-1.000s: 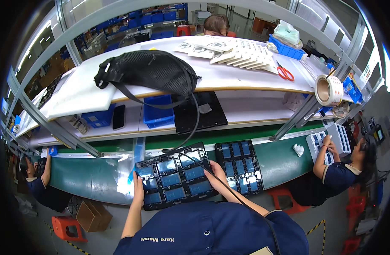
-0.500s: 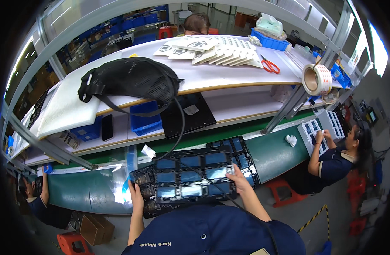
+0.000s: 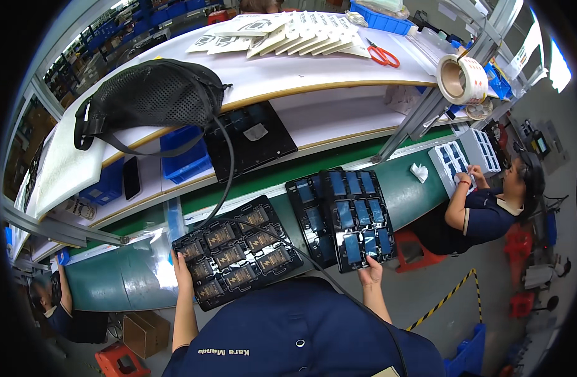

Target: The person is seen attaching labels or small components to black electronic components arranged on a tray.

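My right hand [image 3: 371,274] grips the near edge of a black plastic tray of blue-faced flat rectangular pieces [image 3: 361,217]. This tray is tilted and partly overlaps another black tray of blue pieces [image 3: 310,220] on the bench. At the left edge of a third black tray, filled with dark battery-like packs bearing gold print [image 3: 238,254], my left hand [image 3: 183,274] is closed with its thumb and fingers at the rim. A black cable [image 3: 273,234] runs across the view in front of that tray. Part of my left fingers is hidden by the rim.
The green bench [image 3: 112,283] curves to both sides. Above it stands a white shelf holding a black mesh bag [image 3: 153,94], stacked white cards [image 3: 301,34], red scissors [image 3: 383,55] and a tape roll [image 3: 462,80]. Co-workers [image 3: 489,201] sit at either side, one with white trays.
The upper tray of blue pieces has moved to the right with my right hand, exposing the tray of dark packs. My left hand has shifted slightly left. The view has tilted lower.
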The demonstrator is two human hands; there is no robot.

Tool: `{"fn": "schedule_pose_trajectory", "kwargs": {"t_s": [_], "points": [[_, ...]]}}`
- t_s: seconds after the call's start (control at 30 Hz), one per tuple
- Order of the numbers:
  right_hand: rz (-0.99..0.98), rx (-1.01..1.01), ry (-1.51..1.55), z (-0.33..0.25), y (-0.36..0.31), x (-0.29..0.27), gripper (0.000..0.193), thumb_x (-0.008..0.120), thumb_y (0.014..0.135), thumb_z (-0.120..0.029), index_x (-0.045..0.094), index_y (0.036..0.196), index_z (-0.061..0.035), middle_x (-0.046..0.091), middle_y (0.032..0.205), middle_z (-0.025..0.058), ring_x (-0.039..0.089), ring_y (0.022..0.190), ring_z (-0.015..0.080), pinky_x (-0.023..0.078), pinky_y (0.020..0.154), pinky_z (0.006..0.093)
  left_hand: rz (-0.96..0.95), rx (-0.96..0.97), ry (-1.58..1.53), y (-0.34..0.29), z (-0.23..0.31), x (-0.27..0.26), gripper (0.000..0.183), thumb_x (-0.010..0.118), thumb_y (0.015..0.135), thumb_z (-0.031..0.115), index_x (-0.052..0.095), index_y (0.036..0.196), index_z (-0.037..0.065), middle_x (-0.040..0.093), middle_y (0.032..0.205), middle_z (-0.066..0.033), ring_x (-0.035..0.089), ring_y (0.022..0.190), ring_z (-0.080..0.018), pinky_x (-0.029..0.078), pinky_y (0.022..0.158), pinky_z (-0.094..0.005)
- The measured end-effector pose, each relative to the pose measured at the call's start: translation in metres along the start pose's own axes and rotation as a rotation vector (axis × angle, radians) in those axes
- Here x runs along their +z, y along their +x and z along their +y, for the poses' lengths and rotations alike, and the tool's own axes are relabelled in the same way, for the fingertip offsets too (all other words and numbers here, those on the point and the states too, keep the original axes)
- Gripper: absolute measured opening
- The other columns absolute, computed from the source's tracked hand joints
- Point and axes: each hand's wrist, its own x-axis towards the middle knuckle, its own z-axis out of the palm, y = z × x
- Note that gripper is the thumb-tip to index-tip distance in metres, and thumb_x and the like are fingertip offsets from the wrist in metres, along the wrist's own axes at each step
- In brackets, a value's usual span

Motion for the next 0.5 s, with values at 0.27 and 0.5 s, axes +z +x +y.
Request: {"fn": "schedule_pose_trajectory", "kwargs": {"t_s": [0.27, 0.5], "points": [[0.229, 0.061, -0.041, 0.041, 0.021, -0.017, 0.046, 0.058, 0.080, 0.012, 0.055, 0.123, -0.0050, 0.059, 0.121, 0.0104, 0.057, 0.112, 0.0284, 0.039, 0.106, 0.0452, 0.014, -0.010, 0.045, -0.006, 0.002, -0.002, 0.066, 0.039, 0.100, 0.046, 0.020, 0.150, 0.007, 0.037, 0.145, -0.0170, 0.038, 0.130, -0.0256, 0.028, 0.108, -0.0336], [0.307, 0.198, -0.287, 0.050, 0.030, -0.008, 0.031, 0.059, 0.083, 0.007, 0.056, 0.113, -0.0013, 0.062, 0.110, 0.0131, 0.061, 0.102, 0.0288, 0.050, 0.092, 0.0454, -0.004, 0.005, 0.026, -0.007, 0.006, 0.002, 0.064, 0.040, 0.100, 0.043, 0.022, 0.149, 0.006, 0.038, 0.144, -0.0162, 0.039, 0.130, -0.0245, 0.028, 0.108, -0.0331]]}}
